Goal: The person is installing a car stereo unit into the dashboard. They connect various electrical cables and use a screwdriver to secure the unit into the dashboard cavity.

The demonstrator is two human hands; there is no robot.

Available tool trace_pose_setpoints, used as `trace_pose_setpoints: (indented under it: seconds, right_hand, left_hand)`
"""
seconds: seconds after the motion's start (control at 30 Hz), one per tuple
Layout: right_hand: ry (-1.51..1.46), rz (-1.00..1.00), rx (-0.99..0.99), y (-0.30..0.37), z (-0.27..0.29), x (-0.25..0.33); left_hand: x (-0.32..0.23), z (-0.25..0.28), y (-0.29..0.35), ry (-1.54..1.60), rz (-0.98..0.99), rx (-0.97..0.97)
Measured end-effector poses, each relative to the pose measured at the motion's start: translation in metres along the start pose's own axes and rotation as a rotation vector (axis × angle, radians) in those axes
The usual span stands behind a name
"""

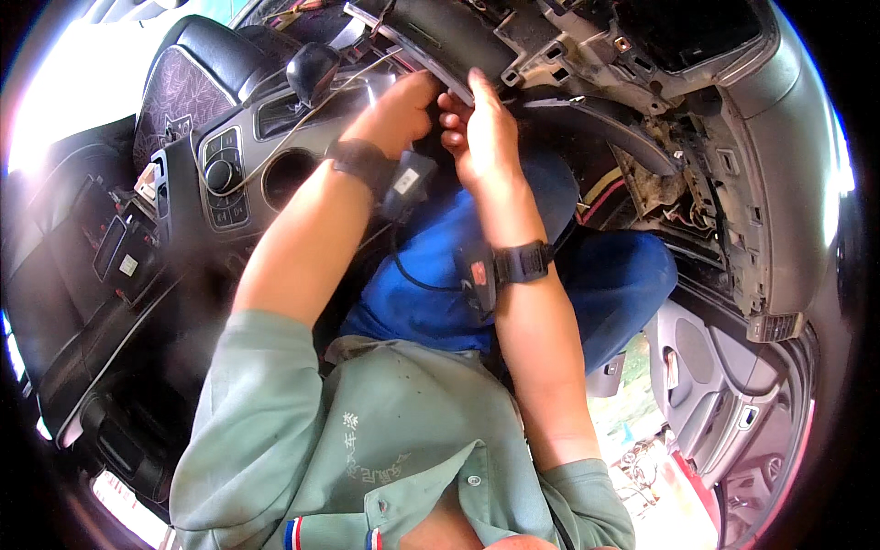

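A long dark dashboard panel (445,50) with a pale lower edge slants across the top middle. My right hand (486,133) pinches the panel's lower right end, its thumb on the edge and its fingers curled beneath. Just left of it, my left hand (408,105) is closed close to the same edge. Its fingertips are hidden, so what it holds cannot be made out. A thin beige cable (316,108) runs from near the left hand down across the console. Both wrists carry black straps with small devices.
At left stands the centre console (270,128) with a gear knob (312,71), a round dial (221,175) and a cup holder (290,176). Bare dashboard framework (724,183) curves along the right. Beyond my legs, an open car door (715,367) shows at lower right.
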State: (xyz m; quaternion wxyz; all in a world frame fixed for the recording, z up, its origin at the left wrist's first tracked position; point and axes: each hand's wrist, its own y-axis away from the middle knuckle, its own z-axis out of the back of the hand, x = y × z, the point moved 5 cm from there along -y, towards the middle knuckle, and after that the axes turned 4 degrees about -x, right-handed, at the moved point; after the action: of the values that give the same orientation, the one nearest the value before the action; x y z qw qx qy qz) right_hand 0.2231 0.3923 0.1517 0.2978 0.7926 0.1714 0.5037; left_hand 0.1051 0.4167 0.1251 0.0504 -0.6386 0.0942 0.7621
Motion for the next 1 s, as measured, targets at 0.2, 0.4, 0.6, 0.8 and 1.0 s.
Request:
trace_pose_setpoints:
  seconds: [0.2,0.4,0.6,0.8,1.0]
  right_hand:
    - [-0.08,0.054,0.05,-0.008,-0.005,-0.01]
    - [-0.078,0.068,0.063,0.0,-0.012,-0.011]
    - [-0.073,0.121,0.013,0.0,-0.01,-0.015]
    - [-0.016,0.176,-0.074,0.01,-0.016,-0.007]
    - [-0.032,0.216,-0.022,0.006,-0.012,-0.014]
  left_hand:
    - [-0.015,-0.005,0.004,-0.192,0.059,-0.018]
    - [-0.005,0.0,0.008,-0.267,0.084,-0.008]
    - [-0.011,0.004,0.008,-0.257,0.135,0.07]
    - [0.016,0.012,0.003,-0.392,0.101,0.055]
    - [0.028,0.018,0.002,-0.489,0.168,0.139]
